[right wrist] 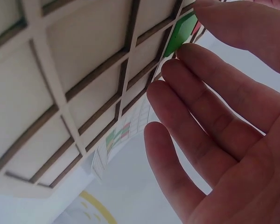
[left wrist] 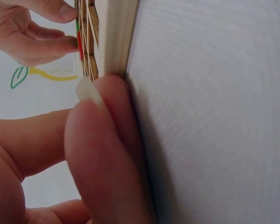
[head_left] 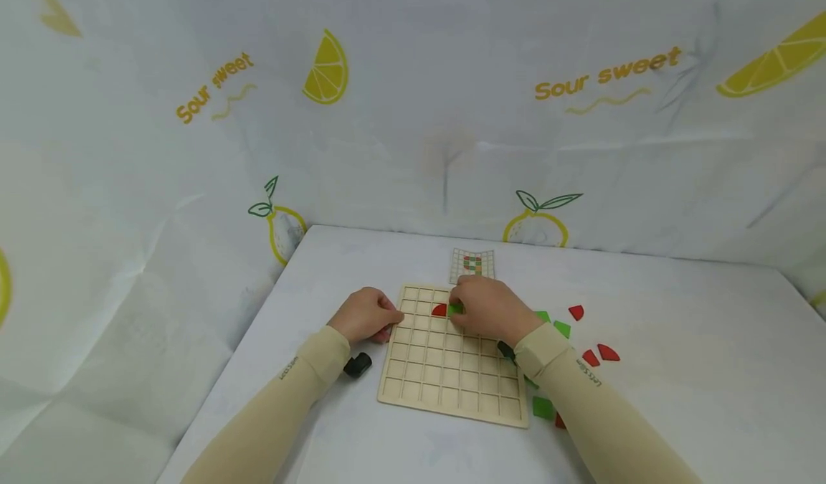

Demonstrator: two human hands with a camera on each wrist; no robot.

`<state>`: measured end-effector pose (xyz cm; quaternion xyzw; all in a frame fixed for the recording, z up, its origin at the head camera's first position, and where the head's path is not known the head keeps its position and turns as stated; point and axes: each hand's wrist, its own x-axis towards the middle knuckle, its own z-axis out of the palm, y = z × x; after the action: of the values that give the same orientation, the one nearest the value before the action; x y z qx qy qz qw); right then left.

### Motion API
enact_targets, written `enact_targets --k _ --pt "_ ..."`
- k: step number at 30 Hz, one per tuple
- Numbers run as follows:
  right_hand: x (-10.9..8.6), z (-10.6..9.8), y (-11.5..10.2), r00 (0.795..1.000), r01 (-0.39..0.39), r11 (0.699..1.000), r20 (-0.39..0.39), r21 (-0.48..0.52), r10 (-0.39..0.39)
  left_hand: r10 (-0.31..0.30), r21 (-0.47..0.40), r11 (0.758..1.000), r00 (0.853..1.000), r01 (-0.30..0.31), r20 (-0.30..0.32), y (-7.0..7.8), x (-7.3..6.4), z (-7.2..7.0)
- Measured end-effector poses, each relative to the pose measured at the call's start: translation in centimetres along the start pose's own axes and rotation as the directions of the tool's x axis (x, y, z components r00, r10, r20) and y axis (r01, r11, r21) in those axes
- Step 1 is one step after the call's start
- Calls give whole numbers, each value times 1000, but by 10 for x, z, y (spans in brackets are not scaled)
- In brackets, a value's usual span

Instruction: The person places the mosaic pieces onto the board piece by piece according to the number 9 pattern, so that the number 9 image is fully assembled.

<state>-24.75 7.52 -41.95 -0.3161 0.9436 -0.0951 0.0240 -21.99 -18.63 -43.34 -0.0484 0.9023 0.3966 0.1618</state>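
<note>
A pale wooden grid board (head_left: 445, 378) lies on the white table. My left hand (head_left: 366, 315) holds its left edge; in the left wrist view the fingertips (left wrist: 114, 88) touch the board's side. Over the upper part of the board, my right hand (head_left: 492, 310) pinches a green square tile (head_left: 454, 310) between thumb and fingers, at a cell of the grid. In the right wrist view that tile (right wrist: 179, 35) shows between thumb and index fingertips, the other fingers extended. A red quarter-round tile (head_left: 439, 310) sits in the cell just left of it.
Behind the board lies a pattern card (head_left: 485, 260) with a coloured grid, partly covered by my right hand. Loose green tiles (head_left: 543, 407) and red tiles (head_left: 608, 353) are scattered right of the board, some hidden under my right forearm. A white printed sheet (head_left: 413, 111) hangs behind the table.
</note>
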Motion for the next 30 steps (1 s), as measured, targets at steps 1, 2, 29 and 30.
enact_targets --k 1,2,29,30 --pt "-3 -2 2 1000 -4 1000 -3 0 4 2 0 1000 1000 -2 3 2 0 1" --pt "-6 -4 5 1000 -8 1000 -6 2 8 2 0 1000 1000 -2 5 3 0 2" --pt "-134 -32 121 868 -485 865 -47 130 494 -9 3 1000 1000 9 12 -1 0 3" --pt "-136 -32 122 866 -489 862 -44 133 498 -9 3 1000 1000 9 12 0 1 4"
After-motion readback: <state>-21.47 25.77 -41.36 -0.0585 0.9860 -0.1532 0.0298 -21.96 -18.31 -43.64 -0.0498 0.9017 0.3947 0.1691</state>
